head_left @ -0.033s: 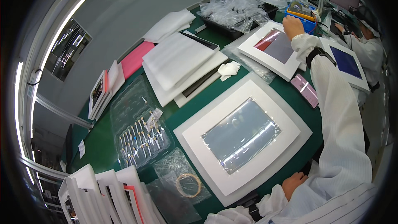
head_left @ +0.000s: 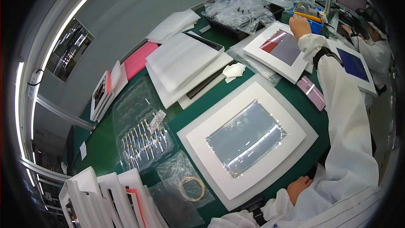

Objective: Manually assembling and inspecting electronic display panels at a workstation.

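**Hands at a Green Table Full of White Frames**

Far on the left, a stack of white cards [head_left: 105,198] is standing near the table edge. Next to it, a clear bag of small parts [head_left: 143,141] is lying on the green table [head_left: 101,147]. A little nearer, a thin ring [head_left: 192,188] is sitting inside another clear bag.

In the middle, a big white frame [head_left: 247,139] is lying flat, with a shiny grey sheet inside it. Farther back, a pile of white foam sheets [head_left: 181,61] is resting beside a pink sheet [head_left: 137,59].

Near the bottom, the left hand [head_left: 298,188] is resting at the near edge of the big white frame. Its fingers are curling in, but I cannot tell if they are gripping anything.

Far on the right, the right hand [head_left: 299,26] is reaching out to a blue and yellow box [head_left: 311,16] and touching it. Its fingers are hidden from here, so I cannot tell if they are open or closed. Just beside that hand, a smaller white frame [head_left: 276,50] is lying flat. At the far right, another person in white [head_left: 375,50] is working at the same table.
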`<action>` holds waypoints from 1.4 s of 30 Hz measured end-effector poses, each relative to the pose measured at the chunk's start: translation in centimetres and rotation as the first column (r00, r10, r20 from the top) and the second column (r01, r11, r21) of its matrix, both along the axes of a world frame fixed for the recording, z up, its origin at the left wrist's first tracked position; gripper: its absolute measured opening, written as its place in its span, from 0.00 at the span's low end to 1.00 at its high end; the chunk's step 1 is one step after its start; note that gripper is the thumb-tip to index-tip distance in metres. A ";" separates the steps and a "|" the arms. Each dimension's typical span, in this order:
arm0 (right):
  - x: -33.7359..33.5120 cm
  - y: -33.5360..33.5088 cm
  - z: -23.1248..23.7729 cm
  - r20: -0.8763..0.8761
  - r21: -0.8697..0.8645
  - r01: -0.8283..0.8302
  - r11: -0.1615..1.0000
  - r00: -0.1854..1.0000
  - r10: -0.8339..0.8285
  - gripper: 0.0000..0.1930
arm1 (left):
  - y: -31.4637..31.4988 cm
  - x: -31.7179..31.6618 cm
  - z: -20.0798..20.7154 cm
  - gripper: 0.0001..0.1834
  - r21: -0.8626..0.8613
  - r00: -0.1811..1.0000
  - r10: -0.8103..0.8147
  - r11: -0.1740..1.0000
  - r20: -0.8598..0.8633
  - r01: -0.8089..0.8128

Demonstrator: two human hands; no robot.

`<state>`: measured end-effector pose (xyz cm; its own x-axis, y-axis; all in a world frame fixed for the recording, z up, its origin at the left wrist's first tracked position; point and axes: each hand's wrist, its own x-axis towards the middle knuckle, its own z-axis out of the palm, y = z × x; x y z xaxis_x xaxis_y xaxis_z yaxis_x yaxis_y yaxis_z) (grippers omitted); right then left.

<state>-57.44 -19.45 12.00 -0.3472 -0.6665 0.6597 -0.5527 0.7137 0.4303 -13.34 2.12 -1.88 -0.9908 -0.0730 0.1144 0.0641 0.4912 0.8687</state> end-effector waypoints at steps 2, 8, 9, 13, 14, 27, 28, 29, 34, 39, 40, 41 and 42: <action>-1.1 -0.4 0.6 -0.047 0.010 -0.006 1.000 0.999 0.007 0.04 | -0.3 -0.1 0.5 0.19 -0.059 0.996 -0.073 0.995 0.050 0.076; -2.2 -1.1 3.4 -0.117 0.011 0.028 1.000 0.993 -0.026 0.05 | 0.0 0.0 -0.7 0.18 0.010 0.999 0.014 1.000 0.034 -0.014; -2.6 -0.8 4.0 -0.193 -0.020 0.025 0.999 0.981 -0.028 0.05 | -0.1 -0.1 -0.4 0.18 0.013 0.999 0.013 1.000 0.036 -0.013; -3.3 0.3 6.3 -0.221 -0.061 0.060 0.996 0.973 -0.072 0.05 | -0.6 0.0 0.7 0.16 0.013 0.997 -0.006 1.000 0.075 0.005; -3.2 0.6 6.7 -0.190 -0.045 0.095 0.994 0.976 -0.102 0.05 | -0.6 0.0 0.8 0.16 0.029 0.998 0.001 1.000 0.068 -0.003; 8.8 -3.0 11.4 0.591 -0.796 -0.212 0.566 -0.077 0.803 0.11 | 0.5 -0.2 0.6 0.08 -0.051 0.992 0.126 0.991 0.028 -0.124; 11.3 -3.4 11.1 0.510 -0.849 -0.061 0.525 -0.350 0.785 0.12 | 0.7 -0.3 0.6 0.08 -0.048 0.991 0.128 0.991 0.027 -0.126; 15.1 -4.1 10.5 0.501 -0.859 -0.136 0.494 -0.422 0.755 0.10 | 0.3 0.1 0.2 0.08 -0.071 0.988 0.153 0.986 0.035 -0.150; 25.9 -4.8 10.1 0.306 -0.916 -0.090 0.391 -0.786 0.536 0.12 | 0.4 -0.1 0.5 0.09 -0.109 0.993 0.120 0.987 -0.003 -0.120; 33.1 -8.0 9.3 0.048 -0.871 0.166 0.462 -0.908 0.416 0.11 | 1.1 -0.3 -0.6 0.07 -0.121 0.988 0.153 0.981 0.024 -0.149; 33.7 -8.5 8.9 -0.028 -0.859 0.230 0.457 -0.913 0.407 0.11 | 1.2 -0.4 -0.3 0.05 -0.115 0.987 0.149 0.983 0.053 -0.142; 33.8 -8.8 8.7 -0.053 -0.867 0.258 0.426 -0.899 0.435 0.12 | 1.1 -0.4 -0.1 0.05 -0.123 0.989 0.137 0.984 0.049 -0.131; 33.7 -9.3 8.0 -0.049 -0.867 0.249 0.432 -0.904 0.424 0.12 | 1.0 -0.3 -0.2 0.05 -0.120 0.988 0.150 0.982 0.047 -0.143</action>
<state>-23.78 -28.72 20.01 -0.0805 -0.9602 0.2673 0.5291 -0.2684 -0.8050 -13.66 3.14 -2.13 -0.9753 -0.2073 0.0759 -0.0626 0.5893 0.8055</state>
